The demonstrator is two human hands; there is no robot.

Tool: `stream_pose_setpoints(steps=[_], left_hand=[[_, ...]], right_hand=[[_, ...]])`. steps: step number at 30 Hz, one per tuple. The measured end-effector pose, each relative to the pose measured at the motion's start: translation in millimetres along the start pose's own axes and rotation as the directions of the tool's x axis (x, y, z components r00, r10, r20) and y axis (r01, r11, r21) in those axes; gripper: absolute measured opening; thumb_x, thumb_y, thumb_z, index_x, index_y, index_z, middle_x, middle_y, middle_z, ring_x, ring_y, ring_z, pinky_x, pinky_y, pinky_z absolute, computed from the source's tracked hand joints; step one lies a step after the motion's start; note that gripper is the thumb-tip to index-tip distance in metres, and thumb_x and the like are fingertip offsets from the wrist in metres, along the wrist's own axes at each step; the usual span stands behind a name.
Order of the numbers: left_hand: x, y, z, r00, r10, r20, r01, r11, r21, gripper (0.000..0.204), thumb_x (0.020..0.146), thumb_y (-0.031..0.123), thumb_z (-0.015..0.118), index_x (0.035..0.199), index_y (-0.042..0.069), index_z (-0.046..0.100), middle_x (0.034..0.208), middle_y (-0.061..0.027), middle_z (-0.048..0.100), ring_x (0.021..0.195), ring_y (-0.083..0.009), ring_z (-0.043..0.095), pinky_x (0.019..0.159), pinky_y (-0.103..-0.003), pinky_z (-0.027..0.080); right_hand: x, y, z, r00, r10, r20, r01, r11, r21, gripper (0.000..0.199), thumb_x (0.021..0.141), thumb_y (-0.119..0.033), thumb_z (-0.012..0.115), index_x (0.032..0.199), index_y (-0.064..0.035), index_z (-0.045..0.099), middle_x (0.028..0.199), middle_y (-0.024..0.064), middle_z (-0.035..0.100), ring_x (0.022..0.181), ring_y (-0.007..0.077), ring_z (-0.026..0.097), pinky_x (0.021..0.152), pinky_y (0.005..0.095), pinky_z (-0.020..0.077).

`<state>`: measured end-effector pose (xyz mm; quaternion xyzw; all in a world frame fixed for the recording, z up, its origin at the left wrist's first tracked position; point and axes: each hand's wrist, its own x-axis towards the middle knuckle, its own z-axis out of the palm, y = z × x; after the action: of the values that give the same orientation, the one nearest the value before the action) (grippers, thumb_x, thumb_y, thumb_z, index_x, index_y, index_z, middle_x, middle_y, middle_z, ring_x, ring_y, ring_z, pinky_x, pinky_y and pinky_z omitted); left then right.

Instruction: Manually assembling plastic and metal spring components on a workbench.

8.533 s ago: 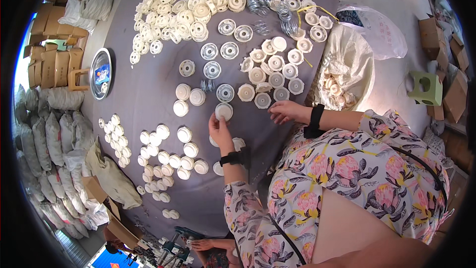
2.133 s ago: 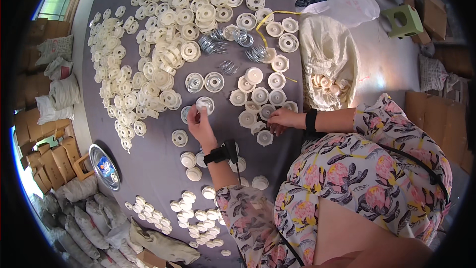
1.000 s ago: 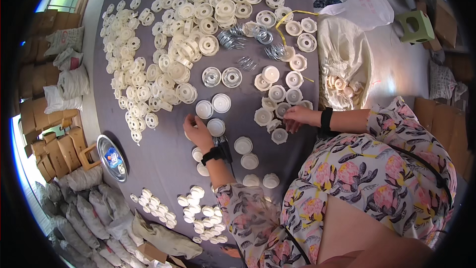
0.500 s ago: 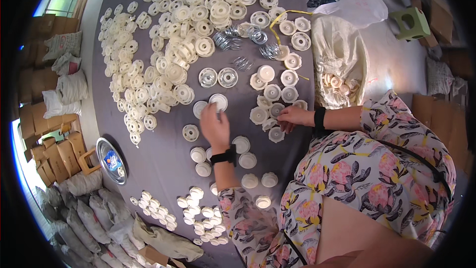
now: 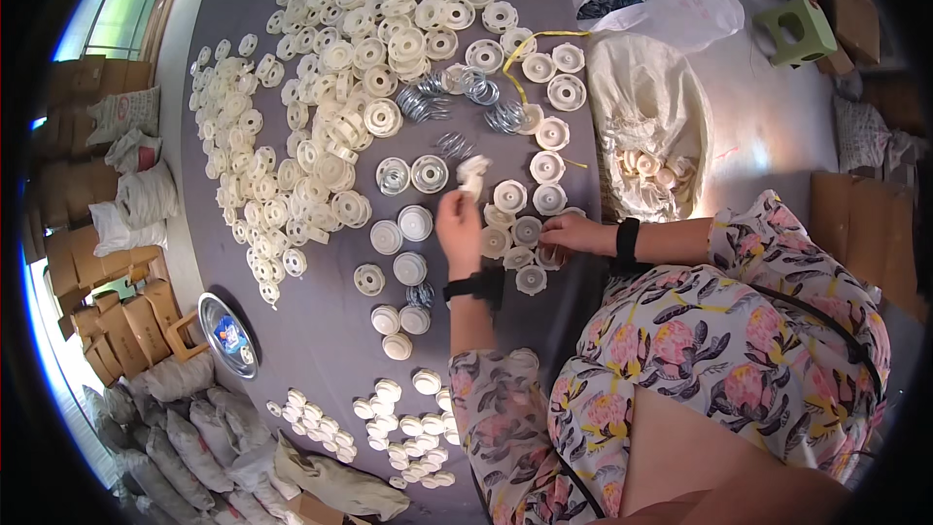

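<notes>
My left hand (image 5: 459, 226) pinches a white plastic cap (image 5: 472, 175), slightly blurred, above the cloth. My right hand (image 5: 573, 236) has bent fingers closed at the edge of a white scalloped cap (image 5: 548, 255), mostly covered by them. Several more scalloped caps (image 5: 510, 196) lie around it. Left of my left hand sit two plastic rings with metal springs inside, one of them a ring (image 5: 430, 174). Below these are white stepped discs (image 5: 415, 223), and a spring (image 5: 420, 295) lies by another disc. Loose metal springs (image 5: 423, 103) rest farther off.
A large heap of white plastic rings (image 5: 335, 170) covers the far left of the grey cloth. Small white pieces (image 5: 413, 445) lie in clusters nearer me. A yellow strap (image 5: 515, 63) lies at the right edge, beside an open woven sack (image 5: 651, 97). A metal tray (image 5: 226, 335) stands left.
My left hand has moved from the white discs toward the right and now holds a white cap. My right hand stays among the scalloped caps. The view has shifted slightly.
</notes>
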<state>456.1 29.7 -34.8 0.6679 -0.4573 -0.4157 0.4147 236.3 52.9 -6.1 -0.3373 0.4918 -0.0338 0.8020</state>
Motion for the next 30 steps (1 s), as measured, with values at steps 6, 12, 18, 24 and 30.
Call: stream_pose_setpoints(steps=[6,12,18,24,30], left_hand=[[34,17,-38,0.903,-0.421,-0.082,0.318,0.786,-0.530,0.020,0.089,0.020,0.053,0.098,0.002,0.054,0.073,-0.0031,0.059,0.057,-0.0099,0.055,0.052,-0.021,0.042],[54,-23,-57,0.919,-0.015,-0.394,0.003,1.000,-0.030,0.024,0.087,0.017,0.055,0.102,-0.002,0.052,0.085,-0.0075,0.058,0.060,-0.0118,0.054,0.054,-0.025,0.045],[36,26,-25,0.881,0.449,0.148,-0.364,0.444,0.819,0.042,0.082,0.012,0.054,0.121,-0.002,0.046,0.126,-0.0179,0.045,0.112,-0.0310,0.048,0.097,-0.038,0.037],[35,21,-36,0.957,0.250,0.147,-0.238,0.387,0.891,0.049,0.082,0.014,0.051,0.128,-0.001,0.041,0.135,-0.0167,0.038,0.128,-0.0322,0.031,0.104,-0.050,0.023],[-2,46,-25,0.947,0.174,0.270,-0.313,0.304,0.900,0.048,0.076,0.013,0.057,0.121,0.001,0.047,0.131,-0.0185,0.040,0.126,-0.0325,0.034,0.104,-0.050,0.024]], right_hand=[[-6,-1,-10,1.000,0.028,0.000,-0.028,0.997,-0.066,0.025,0.090,-0.024,0.049,0.099,-0.0020,0.056,0.084,0.0065,0.064,0.068,0.0143,0.062,0.057,0.0256,0.0514],[-7,-9,-1,1.000,0.014,0.019,-0.014,1.000,0.006,0.024,0.088,-0.024,0.050,0.094,-0.0019,0.057,0.078,0.0063,0.062,0.060,0.0142,0.060,0.054,0.0269,0.0492],[-7,-6,-12,0.997,0.059,-0.042,-0.059,0.998,0.006,0.024,0.088,-0.023,0.051,0.097,-0.0016,0.057,0.081,0.0061,0.064,0.067,0.0142,0.062,0.057,0.0268,0.0509],[-5,-11,-5,0.996,0.062,-0.057,-0.065,0.997,-0.042,0.022,0.088,-0.023,0.052,0.094,-0.0026,0.058,0.080,0.0047,0.063,0.064,0.0133,0.061,0.055,0.0258,0.0501],[-3,-5,-8,0.997,0.056,-0.056,-0.056,0.998,-0.004,0.022,0.088,-0.022,0.051,0.096,-0.0019,0.057,0.079,0.0054,0.063,0.060,0.0129,0.060,0.055,0.0258,0.0501]])
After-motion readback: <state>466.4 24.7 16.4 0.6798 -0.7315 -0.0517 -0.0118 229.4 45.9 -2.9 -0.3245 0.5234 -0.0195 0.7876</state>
